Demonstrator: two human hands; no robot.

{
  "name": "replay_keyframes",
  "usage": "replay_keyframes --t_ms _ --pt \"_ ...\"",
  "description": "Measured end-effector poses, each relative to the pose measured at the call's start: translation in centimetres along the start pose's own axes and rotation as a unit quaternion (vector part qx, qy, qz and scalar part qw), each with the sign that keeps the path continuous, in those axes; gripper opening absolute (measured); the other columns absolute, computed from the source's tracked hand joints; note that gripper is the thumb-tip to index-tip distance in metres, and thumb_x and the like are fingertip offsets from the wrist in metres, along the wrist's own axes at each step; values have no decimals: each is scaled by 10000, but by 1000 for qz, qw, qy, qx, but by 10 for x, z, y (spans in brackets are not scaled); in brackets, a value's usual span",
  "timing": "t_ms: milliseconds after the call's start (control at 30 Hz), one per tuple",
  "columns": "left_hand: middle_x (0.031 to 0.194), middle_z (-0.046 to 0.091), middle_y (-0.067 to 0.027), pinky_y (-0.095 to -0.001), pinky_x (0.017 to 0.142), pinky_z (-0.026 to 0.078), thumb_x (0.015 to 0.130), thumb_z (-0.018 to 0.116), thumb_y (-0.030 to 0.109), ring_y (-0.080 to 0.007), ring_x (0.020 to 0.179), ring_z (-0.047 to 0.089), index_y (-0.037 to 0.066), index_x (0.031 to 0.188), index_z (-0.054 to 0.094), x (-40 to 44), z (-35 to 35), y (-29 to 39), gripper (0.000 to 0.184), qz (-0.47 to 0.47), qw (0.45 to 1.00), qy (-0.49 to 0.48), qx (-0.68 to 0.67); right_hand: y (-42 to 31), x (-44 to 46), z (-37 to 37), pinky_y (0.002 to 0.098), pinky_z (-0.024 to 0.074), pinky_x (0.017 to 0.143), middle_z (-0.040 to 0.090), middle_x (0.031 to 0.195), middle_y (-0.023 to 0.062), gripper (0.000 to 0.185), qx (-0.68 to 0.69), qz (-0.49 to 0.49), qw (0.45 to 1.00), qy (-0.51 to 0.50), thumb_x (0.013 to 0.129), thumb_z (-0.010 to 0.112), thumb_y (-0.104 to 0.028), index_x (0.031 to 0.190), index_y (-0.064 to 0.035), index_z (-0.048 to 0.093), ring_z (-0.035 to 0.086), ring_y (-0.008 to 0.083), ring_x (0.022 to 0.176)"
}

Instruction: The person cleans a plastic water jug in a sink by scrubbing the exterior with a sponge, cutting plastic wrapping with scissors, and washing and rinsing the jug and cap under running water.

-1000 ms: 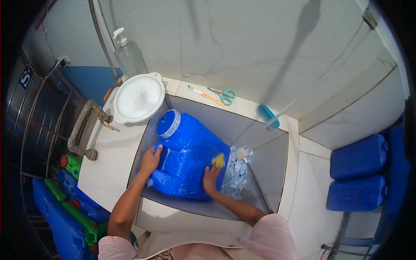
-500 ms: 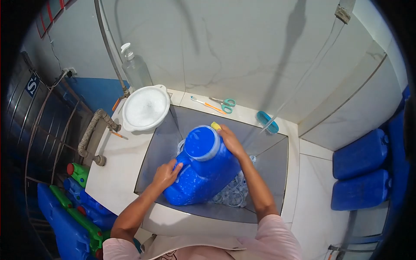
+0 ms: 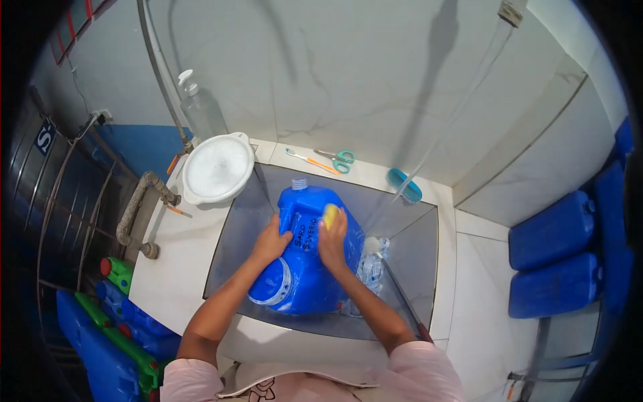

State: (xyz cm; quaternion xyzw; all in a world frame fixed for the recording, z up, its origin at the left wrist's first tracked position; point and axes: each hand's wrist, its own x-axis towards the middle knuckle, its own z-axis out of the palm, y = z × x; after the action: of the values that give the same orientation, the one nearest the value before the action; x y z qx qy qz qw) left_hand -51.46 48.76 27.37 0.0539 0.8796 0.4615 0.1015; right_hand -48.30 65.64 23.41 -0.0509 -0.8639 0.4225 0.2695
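A wet blue plastic jug lies tilted in the grey sink, its wide round cap toward me and its ridged spout pointing away. Black handwriting marks its upper side. My left hand is closed around the jug's handle. In my right hand is a yellow sponge, held against the jug beside the writing. Clear and whitish small items lie at the sink bottom, partly hidden by the jug. A long dark-handled brush leans there too.
A white basin of suds and a pump bottle stand back left. Along the back ledge lie a toothbrush, scissors and a teal brush. Water streams down at right. Blue jugs stand right, more containers left.
The jug has been turned over, bringing its cap toward me and its spout and writing into view. My right hand with the sponge has moved from beside the cap to the written side.
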Motion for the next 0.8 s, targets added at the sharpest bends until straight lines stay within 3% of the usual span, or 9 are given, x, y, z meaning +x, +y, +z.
replay_keyframes --t_ms 33,100,200,300,433,500,567,633,800 --pt "1026 589 -258 -428 849 442 788 556 220 -399 957 583 35 1205 449 -2 -2 8 468 13 1000 -24 6 -15 17 4 483 247 1043 378 1291 236 437 -67 -102 991 52 904 467 -212 1260 33 400 331 398 1235" --pt "981 607 -250 -429 817 457 781 568 210 -398 921 597 31 1208 445 -4 -5 9 479 24 999 -47 12 -32 43 -6 450 317 978 453 1199 221 366 -79 -214 974 -9 900 472 -219 1179 17 484 408 379 1144" --pt "914 627 -231 -429 778 468 784 570 191 -389 865 614 41 1203 448 -6 -13 -1 462 81 996 -31 8 0 67 -10 456 373 865 532 1009 183 256 -85 -99 991 -25 876 494 -210 1014 -5 562 477 369 967" --pt "936 626 -227 -424 782 467 795 577 207 -388 871 613 42 1198 453 -12 -13 6 453 87 993 -68 -32 -39 71 -23 458 380 788 538 920 183 223 -161 -88 980 -82 861 503 -226 885 -16 574 474 351 865" --pt "933 628 -232 -423 764 473 813 596 267 -383 871 618 37 1191 469 -11 -13 9 461 128 989 -73 5 -51 59 -17 475 393 717 560 823 145 195 -122 -196 972 -33 799 503 -210 744 -43 586 514 323 803" --pt "929 627 -238 -425 755 477 818 603 292 -382 865 621 35 1189 476 -14 -18 6 469 133 989 -68 10 -1 69 -28 476 396 772 572 868 166 225 -183 -168 965 -86 822 467 -229 815 -44 595 524 342 852" --pt "915 626 -246 -434 738 480 829 602 342 -396 850 620 37 1193 483 -21 -20 3 490 113 989 -85 -34 52 77 -29 456 388 838 572 895 172 275 -62 -94 988 -110 858 461 -268 905 -26 583 528 348 899" --pt "911 628 -245 -432 734 482 831 599 359 -395 842 622 44 1197 486 -25 -16 1 496 135 986 -100 6 17 98 -41 433 382 870 573 936 173 307 29 -25 980 -193 879 457 -285 966 -15 574 527 340 938" --pt "893 627 -249 -411 727 490 834 600 381 -364 822 638 51 1195 506 -34 -16 11 498 149 980 -90 96 61 102 -30 324 361 944 536 1191 160 440 231 159 897 -341 953 369 -345 1172 1 531 482 243 1118"
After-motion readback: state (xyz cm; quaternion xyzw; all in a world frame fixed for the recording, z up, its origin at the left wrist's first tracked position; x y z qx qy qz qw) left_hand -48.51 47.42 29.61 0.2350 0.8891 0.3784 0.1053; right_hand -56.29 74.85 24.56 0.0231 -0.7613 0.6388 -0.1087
